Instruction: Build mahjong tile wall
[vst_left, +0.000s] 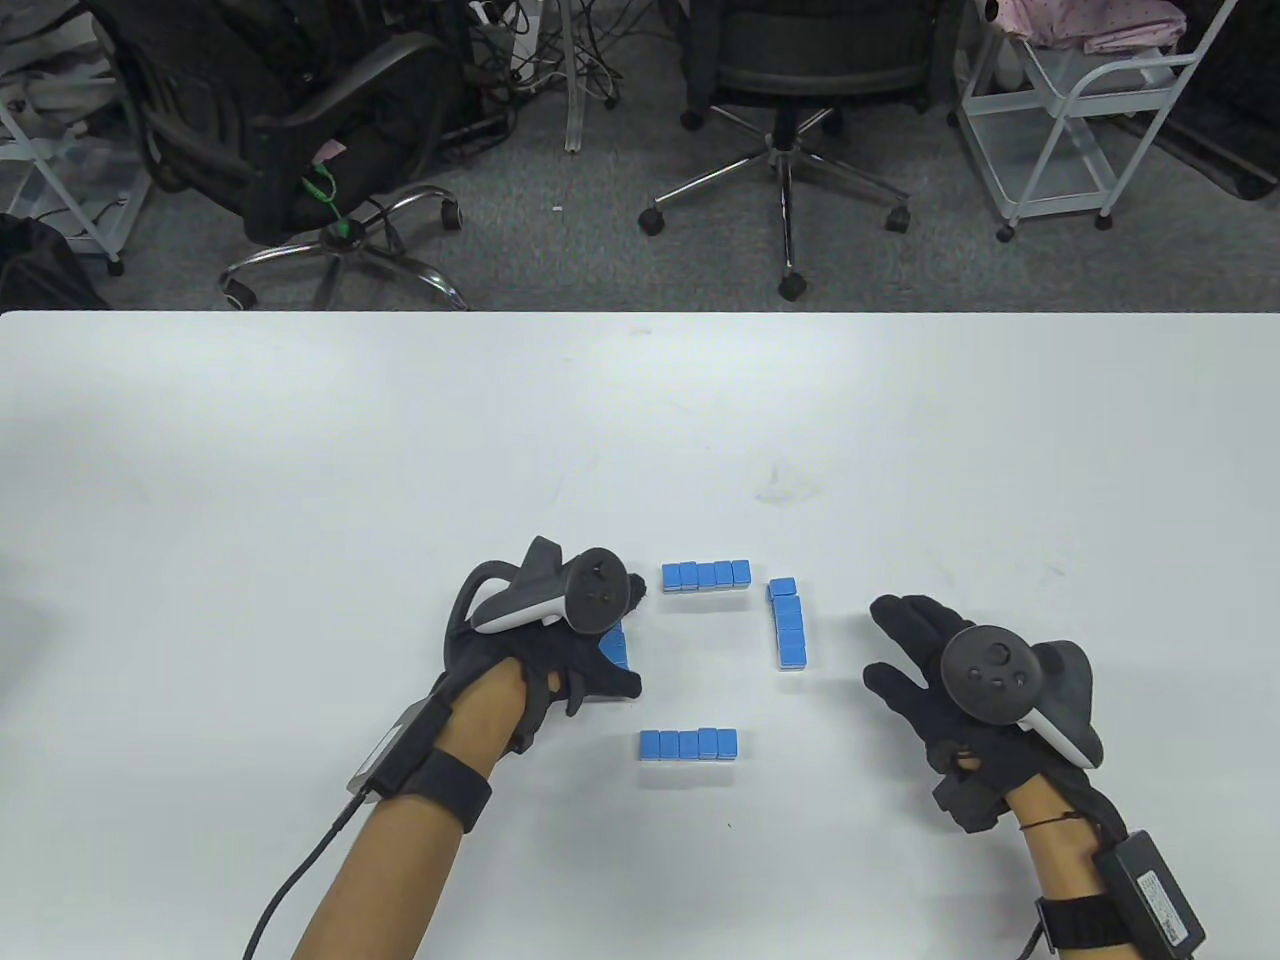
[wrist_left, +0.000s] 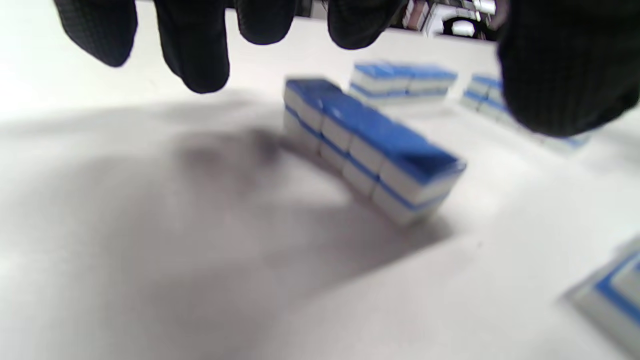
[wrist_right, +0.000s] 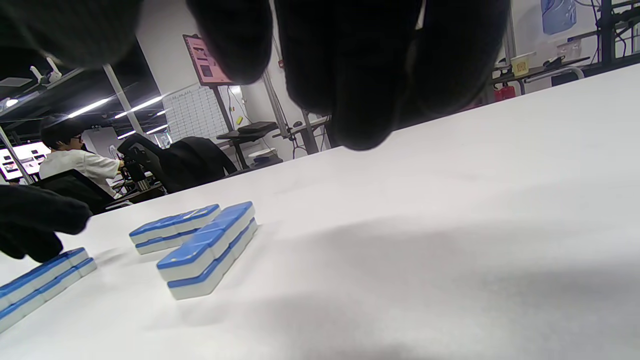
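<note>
The left hand (vst_left: 560, 640) hovers, fingers spread, over the left wall (wrist_left: 370, 145) (two tiers); a careless nudge could topple it. The right hand (vst_left: 950, 680) rests released.

This is an office that doubles as a lab workspace. Beyond the white table (vst_left: 300, 420) lies grey carpet (vst_left: 560, 240) with two black swivel chairs (vst_left: 790, 60) on castors, loose cables (vst_left: 590, 50) trailing across the floor, and a white wheeled trolley (vst_left: 1060, 130). The right wrist view shows more of the room: a man in a white shirt (wrist_right: 75, 160) seated at a lit monitor (wrist_right: 20, 155), a screen on a stand (wrist_right: 205, 60), a whiteboard (wrist_right: 192, 117), ceiling strip lights (wrist_right: 90, 107) and further desks behind.
</note>
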